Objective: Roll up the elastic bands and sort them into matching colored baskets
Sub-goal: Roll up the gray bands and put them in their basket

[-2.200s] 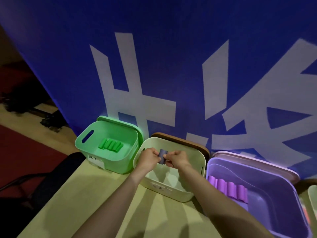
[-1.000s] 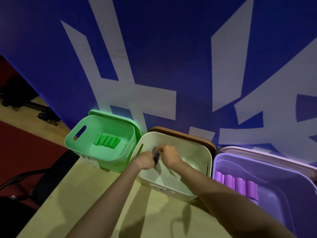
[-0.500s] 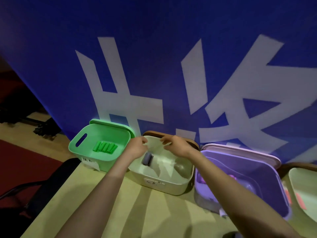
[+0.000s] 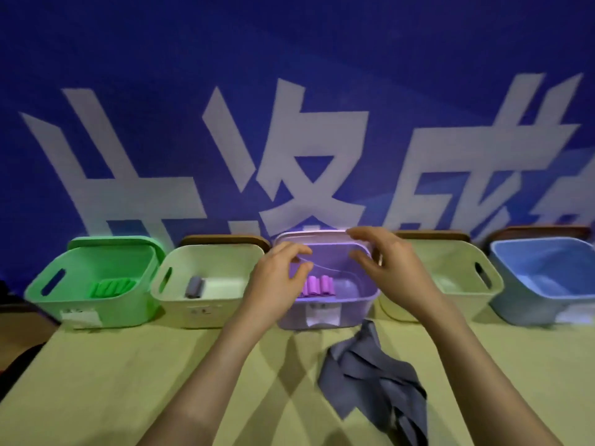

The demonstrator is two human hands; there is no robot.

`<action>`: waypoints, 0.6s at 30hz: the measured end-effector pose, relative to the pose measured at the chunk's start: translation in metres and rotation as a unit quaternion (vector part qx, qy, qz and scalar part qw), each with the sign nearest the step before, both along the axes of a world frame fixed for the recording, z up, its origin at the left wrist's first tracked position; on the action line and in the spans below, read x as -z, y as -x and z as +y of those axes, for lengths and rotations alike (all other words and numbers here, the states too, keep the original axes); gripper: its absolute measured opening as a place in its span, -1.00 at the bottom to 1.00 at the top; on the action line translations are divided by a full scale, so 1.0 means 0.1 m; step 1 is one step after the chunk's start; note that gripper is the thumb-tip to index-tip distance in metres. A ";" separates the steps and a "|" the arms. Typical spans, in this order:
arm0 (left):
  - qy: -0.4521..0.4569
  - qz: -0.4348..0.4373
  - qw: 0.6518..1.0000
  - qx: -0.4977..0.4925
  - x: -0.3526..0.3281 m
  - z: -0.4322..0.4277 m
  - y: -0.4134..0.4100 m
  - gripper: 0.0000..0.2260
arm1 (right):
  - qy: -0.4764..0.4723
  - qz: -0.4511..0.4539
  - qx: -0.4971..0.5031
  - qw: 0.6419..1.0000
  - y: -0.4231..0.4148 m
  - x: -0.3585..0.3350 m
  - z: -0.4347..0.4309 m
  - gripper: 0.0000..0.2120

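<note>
Above the purple basket point(image 4: 360, 305), the left hand point(image 4: 277, 281) and right hand point(image 4: 389, 265) were held apart, fingers loosely curled and nothing gripped. One rolled grey band point(image 4: 194, 286) was seen in the cream basket point(image 4: 206, 313); unrolled grey bands point(image 4: 376, 378) were heaped on the bench point(image 4: 128, 381).

Five baskets stood in a row, 9 to 3 o'clock. Green basket point(image 4: 106, 309) sat at the 9 end w/ a batch of green rolls point(image 4: 111, 288) side by side on its floor. Next came the cream basket point(image 4: 199, 312), w/ one grey roll point(image 4: 194, 287) lying toward its 9 o'clock side. In the centre was the purple basket point(image 4: 354, 312), approx. four purple rolls point(image 4: 317, 285) packed together by its front wall. Then the 2nd cream basket point(image 4: 450, 305), contents unclear, and the blue basket point(image 4: 531, 305) at the 3 end. Loose grey bands point(image 4: 376, 378), unrolled & crumpled in a heap, lay at 5 o'clock from the purple basket, upper tip near its front wall.
</note>
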State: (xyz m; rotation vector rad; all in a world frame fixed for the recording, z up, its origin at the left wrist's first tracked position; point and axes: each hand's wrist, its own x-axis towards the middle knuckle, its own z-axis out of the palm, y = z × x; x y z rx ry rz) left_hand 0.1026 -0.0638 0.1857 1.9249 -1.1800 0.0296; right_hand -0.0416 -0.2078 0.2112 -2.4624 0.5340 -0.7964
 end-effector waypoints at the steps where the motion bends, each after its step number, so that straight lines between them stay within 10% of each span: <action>1: -0.012 0.006 1.000 0.020 0.13 -0.07 0.12 -0.88 | -0.004 0.008 0.015 1.000 0.16 0.09 -0.03 -0.74; 18: -0.207 0.057 0.976 0.043 2.51 -0.21 1.03 -0.50 | -0.112 0.195 0.101 0.969 1.05 2.60 -0.01 -0.43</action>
